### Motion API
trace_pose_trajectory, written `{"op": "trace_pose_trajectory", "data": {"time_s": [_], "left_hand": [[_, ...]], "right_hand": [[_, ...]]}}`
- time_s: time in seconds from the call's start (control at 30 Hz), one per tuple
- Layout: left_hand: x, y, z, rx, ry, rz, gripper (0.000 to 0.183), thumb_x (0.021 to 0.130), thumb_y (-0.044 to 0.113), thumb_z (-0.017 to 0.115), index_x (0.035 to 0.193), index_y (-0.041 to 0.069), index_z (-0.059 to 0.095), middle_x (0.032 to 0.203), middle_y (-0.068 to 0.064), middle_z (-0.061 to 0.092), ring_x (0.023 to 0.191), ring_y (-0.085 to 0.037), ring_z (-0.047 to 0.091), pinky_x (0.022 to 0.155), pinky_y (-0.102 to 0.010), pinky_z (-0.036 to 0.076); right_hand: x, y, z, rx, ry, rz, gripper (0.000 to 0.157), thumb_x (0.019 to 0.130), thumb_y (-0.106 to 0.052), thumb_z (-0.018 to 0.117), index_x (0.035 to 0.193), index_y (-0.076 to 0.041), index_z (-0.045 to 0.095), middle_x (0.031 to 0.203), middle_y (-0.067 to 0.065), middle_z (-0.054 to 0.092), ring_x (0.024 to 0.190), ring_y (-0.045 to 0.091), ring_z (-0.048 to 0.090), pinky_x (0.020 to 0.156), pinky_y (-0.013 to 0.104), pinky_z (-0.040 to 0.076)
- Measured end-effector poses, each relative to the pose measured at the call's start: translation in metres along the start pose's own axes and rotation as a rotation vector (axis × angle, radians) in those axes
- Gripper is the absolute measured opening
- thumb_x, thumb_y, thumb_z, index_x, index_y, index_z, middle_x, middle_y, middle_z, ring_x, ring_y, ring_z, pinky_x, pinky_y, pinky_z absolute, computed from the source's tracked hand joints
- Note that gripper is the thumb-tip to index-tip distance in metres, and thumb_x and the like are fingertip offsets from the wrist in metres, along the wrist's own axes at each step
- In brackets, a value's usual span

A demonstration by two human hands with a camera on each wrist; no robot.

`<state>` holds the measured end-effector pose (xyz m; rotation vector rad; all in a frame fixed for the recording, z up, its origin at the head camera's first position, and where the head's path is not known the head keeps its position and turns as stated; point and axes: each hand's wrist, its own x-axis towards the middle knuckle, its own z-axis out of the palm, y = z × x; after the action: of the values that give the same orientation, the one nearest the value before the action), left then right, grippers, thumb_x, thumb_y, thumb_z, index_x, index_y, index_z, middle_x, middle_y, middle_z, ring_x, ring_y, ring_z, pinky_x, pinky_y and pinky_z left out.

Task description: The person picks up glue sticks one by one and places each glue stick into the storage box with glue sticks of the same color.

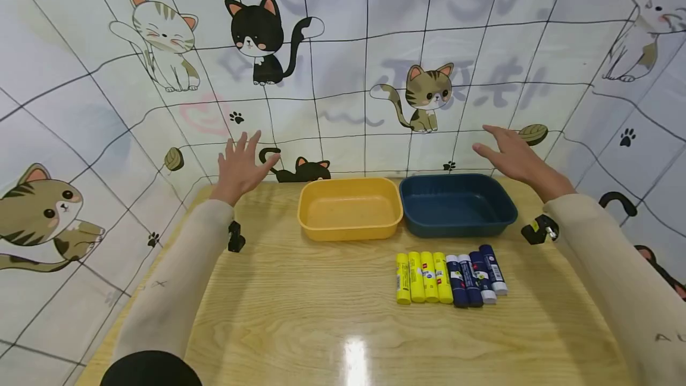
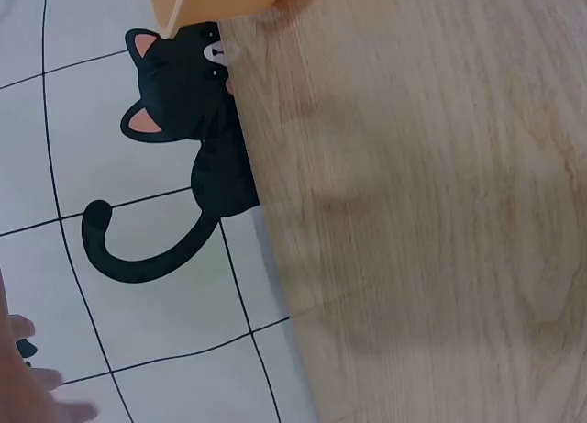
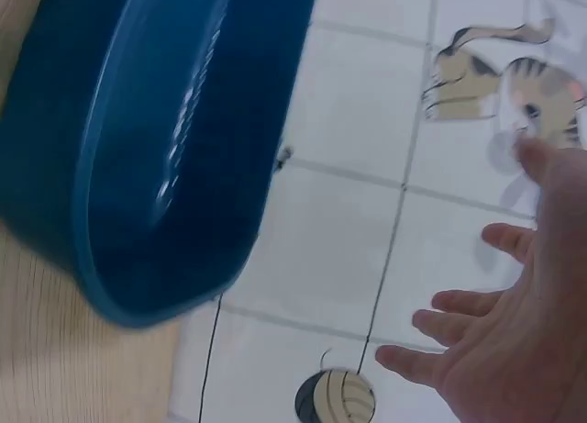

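Note:
In the head view my left hand (image 1: 242, 167) is held up with fingers spread, left of a yellow tray (image 1: 351, 234) and apart from it. My right hand (image 1: 517, 156), its fingers extended, hovers beyond the right end of a dark blue tray (image 1: 458, 230) and holds nothing. Both trays stand side by side at the table's back edge, and no items show inside them. In front of the blue tray lies a row of several yellow glue sticks (image 1: 429, 277) beside several dark blue glue sticks (image 1: 471, 280). The right wrist view shows the right hand (image 3: 514, 304) near the blue tray's end.
A wood-grain table (image 1: 300, 314) carries the trays and glue sticks. White grid-patterned sheeting (image 1: 343, 76) with cartoon cats rises behind and on both sides. A black round object (image 1: 151, 369) shows at the lower left, by the left sleeve.

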<state>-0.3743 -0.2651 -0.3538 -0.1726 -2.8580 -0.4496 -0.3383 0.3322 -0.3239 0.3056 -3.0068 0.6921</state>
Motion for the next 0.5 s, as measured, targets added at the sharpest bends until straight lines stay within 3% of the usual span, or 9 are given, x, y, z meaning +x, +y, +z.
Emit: {"op": "trace_pose_trajectory", "data": {"time_s": [0.13,0.3,0.5], "left_hand": [[-0.008,0.000,0.009,-0.131,-0.019,0.005,0.095,0.094,0.078,0.038,0.168,0.024,0.011,0.172,-0.023,0.010,0.154,-0.056,0.013,0.118,-0.075,0.019],[-0.019,0.004,0.020,-0.286,-0.034,-0.014,0.092,0.096,0.073,0.044,0.168,0.022,0.014,0.171,-0.019,0.020,0.154,-0.049,0.024,0.119,-0.071,0.024],[-0.033,0.018,0.036,-0.404,-0.067,-0.018,0.087,0.099,0.065,0.050,0.166,0.018,0.021,0.164,-0.023,0.035,0.137,-0.049,0.051,0.110,-0.065,0.041]], "right_hand": [[-0.011,-0.007,0.005,0.010,0.035,-0.025,0.081,0.107,-0.049,0.043,0.163,0.002,0.015,0.165,0.037,0.018,0.150,0.057,0.015,0.114,0.076,0.018],[-0.030,-0.017,0.010,0.035,0.107,-0.079,0.072,0.107,-0.042,0.048,0.160,0.002,0.028,0.152,0.038,0.035,0.136,0.056,0.038,0.104,0.074,0.034],[-0.055,-0.026,0.019,0.108,0.132,-0.083,0.059,0.106,-0.036,0.052,0.153,-0.002,0.040,0.137,0.034,0.053,0.126,0.052,0.053,0.097,0.071,0.043]]}}
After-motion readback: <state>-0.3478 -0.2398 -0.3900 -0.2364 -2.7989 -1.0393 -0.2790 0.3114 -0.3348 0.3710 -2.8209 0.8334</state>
